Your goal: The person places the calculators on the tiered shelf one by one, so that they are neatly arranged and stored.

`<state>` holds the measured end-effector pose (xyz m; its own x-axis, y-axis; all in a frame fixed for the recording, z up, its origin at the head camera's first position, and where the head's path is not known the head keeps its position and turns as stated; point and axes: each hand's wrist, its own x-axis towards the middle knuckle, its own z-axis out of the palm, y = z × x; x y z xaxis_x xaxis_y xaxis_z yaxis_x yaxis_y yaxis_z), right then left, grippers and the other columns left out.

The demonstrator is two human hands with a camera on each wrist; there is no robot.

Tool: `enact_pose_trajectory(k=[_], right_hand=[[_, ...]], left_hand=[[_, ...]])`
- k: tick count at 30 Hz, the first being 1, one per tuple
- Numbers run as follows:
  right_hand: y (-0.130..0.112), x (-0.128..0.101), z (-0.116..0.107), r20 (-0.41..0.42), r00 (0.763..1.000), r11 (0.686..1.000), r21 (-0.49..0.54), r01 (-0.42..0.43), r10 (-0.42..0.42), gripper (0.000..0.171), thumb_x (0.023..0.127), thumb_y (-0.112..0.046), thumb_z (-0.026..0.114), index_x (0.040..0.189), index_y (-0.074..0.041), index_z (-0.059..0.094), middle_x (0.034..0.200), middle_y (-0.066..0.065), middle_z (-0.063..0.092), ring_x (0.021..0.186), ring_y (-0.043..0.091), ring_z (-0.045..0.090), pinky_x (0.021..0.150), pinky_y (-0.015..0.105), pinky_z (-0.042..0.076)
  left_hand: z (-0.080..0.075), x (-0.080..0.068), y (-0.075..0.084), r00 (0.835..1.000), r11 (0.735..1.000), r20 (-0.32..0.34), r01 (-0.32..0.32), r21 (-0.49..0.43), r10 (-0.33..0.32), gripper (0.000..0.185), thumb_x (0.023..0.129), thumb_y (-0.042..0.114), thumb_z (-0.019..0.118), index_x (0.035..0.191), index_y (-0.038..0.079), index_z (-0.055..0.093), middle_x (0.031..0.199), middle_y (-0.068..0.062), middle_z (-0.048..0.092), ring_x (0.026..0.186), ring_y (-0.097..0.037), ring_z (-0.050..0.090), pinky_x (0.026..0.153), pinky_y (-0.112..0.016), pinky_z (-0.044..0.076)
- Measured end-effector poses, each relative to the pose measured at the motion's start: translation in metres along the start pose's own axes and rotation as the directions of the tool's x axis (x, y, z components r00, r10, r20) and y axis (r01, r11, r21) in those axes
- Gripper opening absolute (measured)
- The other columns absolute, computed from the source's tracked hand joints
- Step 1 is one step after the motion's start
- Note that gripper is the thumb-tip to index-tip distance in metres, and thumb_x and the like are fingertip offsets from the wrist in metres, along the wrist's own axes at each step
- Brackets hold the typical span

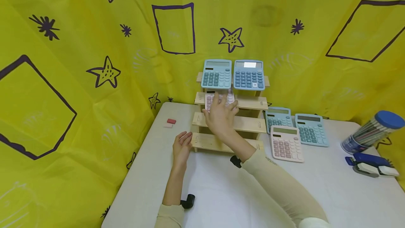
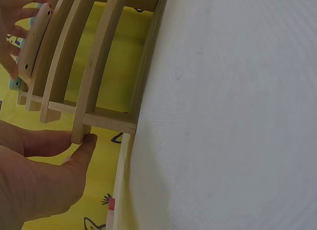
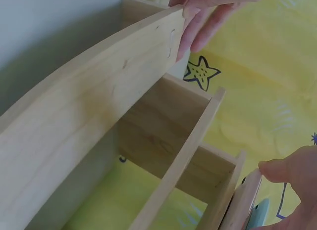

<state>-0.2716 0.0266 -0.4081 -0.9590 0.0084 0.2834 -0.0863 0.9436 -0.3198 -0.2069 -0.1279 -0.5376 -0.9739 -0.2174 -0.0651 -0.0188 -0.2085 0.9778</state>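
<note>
White tabletop (image 1: 218, 189); pink calculator (image 1: 208, 102) under splayed right hand (image 1: 220, 115), long axis upslope, keys outward; left hand (image 1: 181, 150) pinching wooden rack (image 1: 250, 124).

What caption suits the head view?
Right hand touching a pink calculator on a wooden rack, left hand gripping its bottom step.

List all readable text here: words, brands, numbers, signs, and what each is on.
"+": apparently, on the pale key at lower right of the deeper-blue calculator.
Too small to read: that calculator's remaining key labels and those on the other five calculators.
Too blurred to read: print on the blue-lidded tub.
No word, brand or number is legible.
</note>
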Motion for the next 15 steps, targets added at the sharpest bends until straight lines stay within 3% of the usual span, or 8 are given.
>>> enact_pose_trajectory(k=[8,15], right_hand=[[0.003,-0.005,-0.003,0.017,0.999,0.989,0.144,0.038,-0.041,0.088,0.098,-0.045,0.071,0.163,-0.006,0.027,0.166,0.033,0.021,0.139,0.076,0.017,0.114,0.078,0.026],[0.014,-0.011,-0.009,0.056,0.989,0.972,0.200,0.125,-0.139,0.088,0.097,-0.041,0.073,0.163,-0.005,0.026,0.168,0.030,0.018,0.145,0.068,0.019,0.116,0.073,0.029]], left_hand=[[0.004,-0.002,0.000,1.000,1.000,0.001,0.001,0.010,-0.001,0.059,0.092,-0.021,0.050,0.148,-0.009,0.040,0.145,-0.029,0.055,0.140,-0.038,0.052,0.113,-0.041,0.047],[0.002,0.000,0.000,1.000,1.000,-0.014,0.001,0.006,-0.001,0.058,0.092,-0.021,0.049,0.148,-0.009,0.039,0.146,-0.029,0.055,0.140,-0.039,0.052,0.114,-0.044,0.045]])
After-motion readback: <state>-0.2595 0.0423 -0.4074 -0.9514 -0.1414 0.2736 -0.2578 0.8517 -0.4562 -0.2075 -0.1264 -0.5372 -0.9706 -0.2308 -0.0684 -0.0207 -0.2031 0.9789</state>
